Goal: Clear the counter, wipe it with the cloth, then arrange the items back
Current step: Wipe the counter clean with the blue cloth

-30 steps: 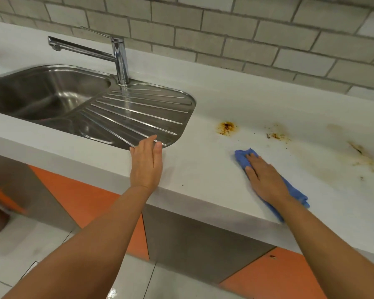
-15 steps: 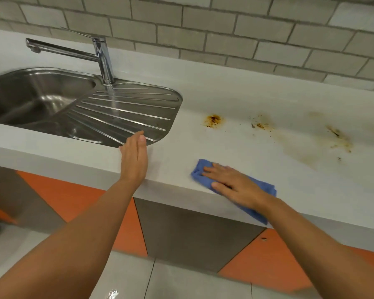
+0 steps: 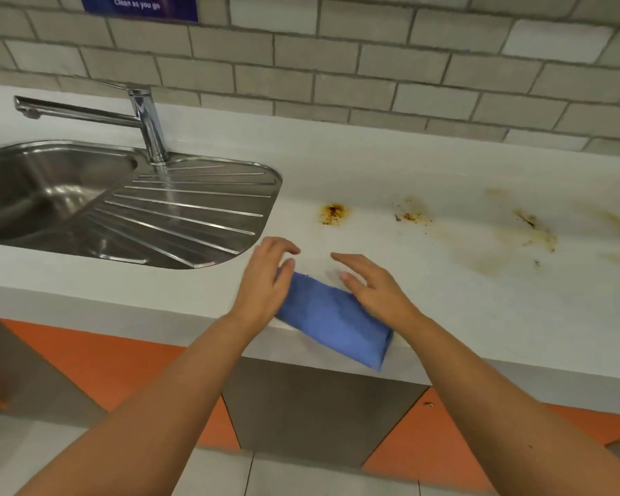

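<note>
Since a second ago the left hand [image 3: 265,281] has left the counter's front edge by the drainer and come across to the blue cloth [image 3: 337,329]. The cloth itself has been drawn back from the stains toward the person, and its near end now hangs over the front edge of the counter [image 3: 444,309].

Both hands now flank the folded cloth. The left hand arches over its left end with fingers curved and spread, closed round nothing that shows, though its palm hides any contact beneath. The right hand [image 3: 371,289] lies with relaxed, nearly straight fingers reaching past the cloth's far edge and its heel on the cloth's right part. It presses or rests rather than grips.

Clearing looks finished, since wiping is under way. The wiping, however, is far from done. A rust-brown stain [image 3: 332,213] sits just beyond the fingertips of both hands. A fainter speckled stain [image 3: 410,216] lies farther out past the right hand, and a long smeared one [image 3: 534,229] lies well off to that hand's right, all three untouched. The strip of counter right around the hands looks clean.

Well to the left of the left hand are the steel sink [image 3: 51,187], its ribbed drainer [image 3: 201,213] and the tap [image 3: 147,127]. Putting the items back remains, and none of them shows from here. My guess is that the cloth is being refolded or regripped before another pass.
</note>
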A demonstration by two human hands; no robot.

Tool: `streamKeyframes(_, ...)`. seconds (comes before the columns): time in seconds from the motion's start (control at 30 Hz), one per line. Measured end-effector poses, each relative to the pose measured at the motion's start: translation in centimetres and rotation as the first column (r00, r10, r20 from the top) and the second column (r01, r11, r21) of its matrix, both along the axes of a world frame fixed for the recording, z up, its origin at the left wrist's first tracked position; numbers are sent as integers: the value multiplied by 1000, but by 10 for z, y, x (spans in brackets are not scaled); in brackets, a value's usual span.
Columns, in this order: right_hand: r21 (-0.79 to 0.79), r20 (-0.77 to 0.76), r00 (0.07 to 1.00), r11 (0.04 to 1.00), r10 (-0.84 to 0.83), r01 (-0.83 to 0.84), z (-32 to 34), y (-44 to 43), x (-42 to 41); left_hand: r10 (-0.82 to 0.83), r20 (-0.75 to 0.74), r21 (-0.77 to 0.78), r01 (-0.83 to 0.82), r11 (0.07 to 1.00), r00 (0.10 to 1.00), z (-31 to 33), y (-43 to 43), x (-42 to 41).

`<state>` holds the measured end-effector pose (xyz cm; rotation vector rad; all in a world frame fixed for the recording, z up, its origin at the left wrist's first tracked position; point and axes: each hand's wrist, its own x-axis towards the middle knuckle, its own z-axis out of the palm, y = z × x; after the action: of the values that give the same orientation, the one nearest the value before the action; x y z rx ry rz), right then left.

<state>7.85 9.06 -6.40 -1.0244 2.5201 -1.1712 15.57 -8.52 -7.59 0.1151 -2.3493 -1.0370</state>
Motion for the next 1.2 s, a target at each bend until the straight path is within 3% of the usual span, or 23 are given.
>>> streamKeyframes(0.03, 31, -37, 997, 997, -72, 73, 2, 16, -14, -157, 103, -100, 167, 981, 982, 3, 14, -7)
streamKeyframes(0.1, 155, -72, 988, 977, -140, 149, 2, 43, -38, -389, 401, -239, 504, 830, 830, 3, 36, -20)
streamKeyframes(0.17, 251, -64, 983, 951, -171, 181, -5, 60, -56, -408, 540, -317, 626, 712, 737, -2, 43, -28)
streamKeyframes(0.27, 341, -118, 969, 908, -216, 244, -16, 73, -68, -254, 449, -428, 456, 780, 857, -9, 22, -36)
streamKeyframes(0.33, 342, -179, 956, 897, -231, 280, -24, 76, -70, 58, 398, -565, 195, 802, 916, -8, 8, -44)
streamKeyframes(0.4, 335, -212, 950, 897, -228, 289, -30, 75, -71, 354, 396, -661, -5, 751, 847, -7, 7, -52)
streamKeyframes(0.43, 335, -216, 951, 898, -223, 287, -31, 75, -72, 386, 419, -646, -29, 763, 822, -8, 11, -53)
streamKeyframes(0.53, 333, -222, 950, 899, -217, 283, -33, 76, -75, 116, 452, -552, 175, 815, 885, -22, 14, -45)
streamKeyframes(0.63, 322, -226, 950, 904, -214, 280, -35, 76, -76, -143, 544, -478, 445, 757, 827, -20, -5, -42)
streamKeyframes(0.7, 339, -221, 954, 901, -203, 270, -36, 77, -77, -98, 566, -513, 444, 735, 818, -19, -19, -58)
streamKeyframes(0.77, 363, -221, 956, 894, -193, 264, -38, 76, -79, 60, 561, -577, 337, 744, 826, -17, -22, -85)
streamKeyframes(0.9, 469, -227, 964, 851, -141, 235, -40, 74, -83, 332, 593, -586, 111, 803, 734, -15, 1, -139)
streamKeyframes(0.97, 524, -198, 973, 825, -121, 209, -37, 72, -82, 343, 617, -573, 105, 813, 708, -14, 22, -139)
streamKeyframes(1.1, 537, -123, 983, 824, -137, 182, -25, 65, -91, 218, 632, -533, 214, 818, 743, -16, 48, -95)
streamKeyframes(1.2, 525, -177, 975, 825, -138, 211, -30, 61, -96, 151, 651, -519, 291, 804, 744, -11, 28, -79)
